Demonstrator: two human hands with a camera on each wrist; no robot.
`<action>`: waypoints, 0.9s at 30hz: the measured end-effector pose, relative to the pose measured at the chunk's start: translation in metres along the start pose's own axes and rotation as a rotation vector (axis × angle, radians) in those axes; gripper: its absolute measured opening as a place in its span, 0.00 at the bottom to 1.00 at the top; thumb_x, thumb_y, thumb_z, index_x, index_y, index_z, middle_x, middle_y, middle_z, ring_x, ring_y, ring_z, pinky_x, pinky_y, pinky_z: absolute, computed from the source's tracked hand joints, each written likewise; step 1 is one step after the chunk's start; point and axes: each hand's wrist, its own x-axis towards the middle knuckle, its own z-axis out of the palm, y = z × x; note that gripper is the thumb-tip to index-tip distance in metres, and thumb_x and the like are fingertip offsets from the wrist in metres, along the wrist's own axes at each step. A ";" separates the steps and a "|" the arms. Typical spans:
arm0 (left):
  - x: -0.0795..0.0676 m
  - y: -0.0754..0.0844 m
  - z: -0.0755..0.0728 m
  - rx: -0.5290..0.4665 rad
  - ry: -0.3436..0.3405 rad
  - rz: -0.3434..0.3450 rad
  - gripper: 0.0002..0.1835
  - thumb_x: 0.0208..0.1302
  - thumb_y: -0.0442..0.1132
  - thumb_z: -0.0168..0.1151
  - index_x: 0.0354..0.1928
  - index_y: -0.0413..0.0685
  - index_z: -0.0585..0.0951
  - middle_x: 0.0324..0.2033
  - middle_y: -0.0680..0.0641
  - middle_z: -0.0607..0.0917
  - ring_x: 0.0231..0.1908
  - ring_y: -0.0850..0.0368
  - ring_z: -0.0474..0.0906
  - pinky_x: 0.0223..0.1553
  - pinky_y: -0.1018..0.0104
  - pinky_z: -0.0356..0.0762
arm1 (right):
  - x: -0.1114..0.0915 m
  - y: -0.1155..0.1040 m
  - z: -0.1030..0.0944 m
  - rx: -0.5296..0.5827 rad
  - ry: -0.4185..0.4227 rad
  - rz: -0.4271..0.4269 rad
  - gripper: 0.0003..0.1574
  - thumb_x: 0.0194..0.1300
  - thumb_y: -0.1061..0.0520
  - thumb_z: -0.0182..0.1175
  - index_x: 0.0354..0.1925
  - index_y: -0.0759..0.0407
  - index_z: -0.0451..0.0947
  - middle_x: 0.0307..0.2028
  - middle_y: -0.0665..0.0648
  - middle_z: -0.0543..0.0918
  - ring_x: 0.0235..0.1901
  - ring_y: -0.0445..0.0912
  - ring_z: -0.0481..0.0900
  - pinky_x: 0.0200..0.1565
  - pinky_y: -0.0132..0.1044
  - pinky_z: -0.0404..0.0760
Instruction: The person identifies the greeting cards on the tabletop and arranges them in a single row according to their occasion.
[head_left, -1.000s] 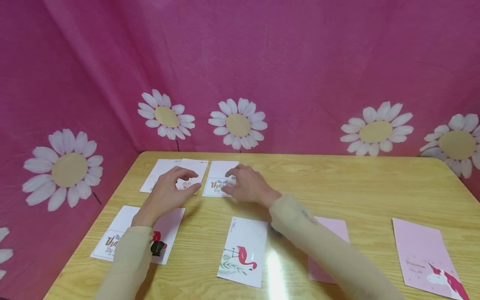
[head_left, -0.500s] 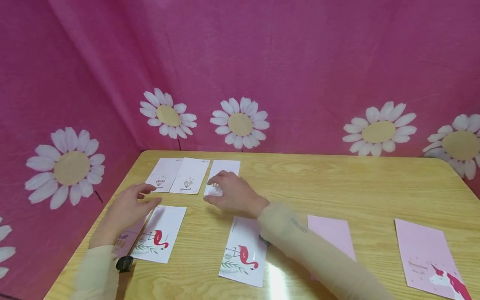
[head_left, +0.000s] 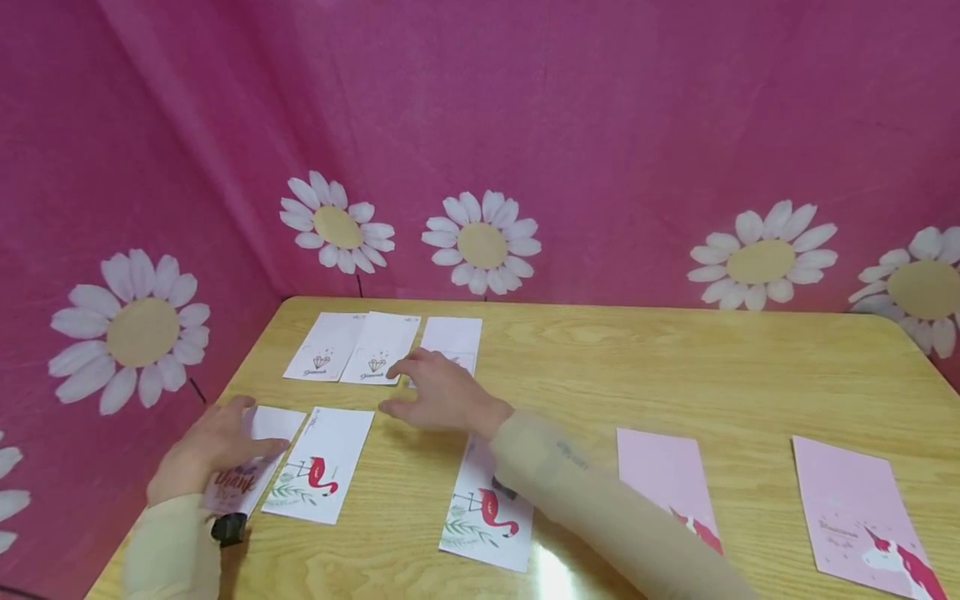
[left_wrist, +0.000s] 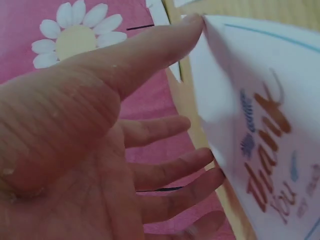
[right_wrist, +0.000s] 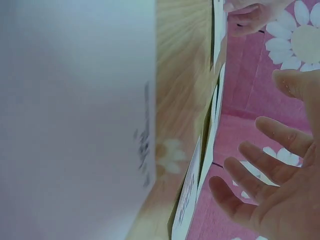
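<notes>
At the front left lies a thank-you card [head_left: 247,475], white with brown lettering. My left hand [head_left: 213,454] is over it, fingers nearly straight; the thumb and fingertips meet the card's edges in the left wrist view. Beside this card is a flamingo card [head_left: 321,467]. My right hand [head_left: 442,392] hovers with fingers spread and holds nothing, partly covering the third card [head_left: 453,337] of the back row. To its left are two diamond cards [head_left: 378,346], [head_left: 321,346] side by side, slightly overlapping.
A second flamingo card [head_left: 487,517] lies at the front middle, partly under the right forearm. Two pink unicorn cards [head_left: 660,467], [head_left: 858,508] lie to the right on the wooden table [head_left: 637,358]. A pink flowered curtain [head_left: 600,125] borders the table's back and left.
My left hand has moved from the back-row cards down and left to the front thank-you card. My right hand has shifted slightly left and toward me, off the third back card's lettering.
</notes>
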 end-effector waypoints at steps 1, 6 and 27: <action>0.000 -0.001 0.000 0.003 -0.003 -0.012 0.54 0.58 0.58 0.71 0.71 0.26 0.58 0.63 0.17 0.62 0.58 0.22 0.65 0.58 0.24 0.68 | 0.001 -0.002 0.001 -0.003 0.001 -0.006 0.30 0.68 0.38 0.63 0.62 0.51 0.81 0.61 0.54 0.80 0.58 0.50 0.79 0.59 0.46 0.81; -0.001 -0.002 0.002 -0.031 -0.018 -0.065 0.56 0.57 0.60 0.72 0.71 0.27 0.55 0.57 0.17 0.62 0.52 0.24 0.65 0.52 0.26 0.72 | 0.008 -0.012 0.006 0.007 -0.024 -0.015 0.31 0.68 0.38 0.63 0.63 0.49 0.80 0.62 0.53 0.80 0.61 0.49 0.78 0.60 0.46 0.80; 0.009 -0.016 0.006 -0.134 0.137 -0.068 0.40 0.62 0.46 0.69 0.68 0.28 0.65 0.53 0.23 0.73 0.48 0.32 0.71 0.46 0.37 0.74 | 0.030 -0.053 0.043 0.064 -0.014 -0.092 0.28 0.69 0.43 0.64 0.62 0.53 0.80 0.55 0.51 0.86 0.56 0.43 0.81 0.59 0.31 0.78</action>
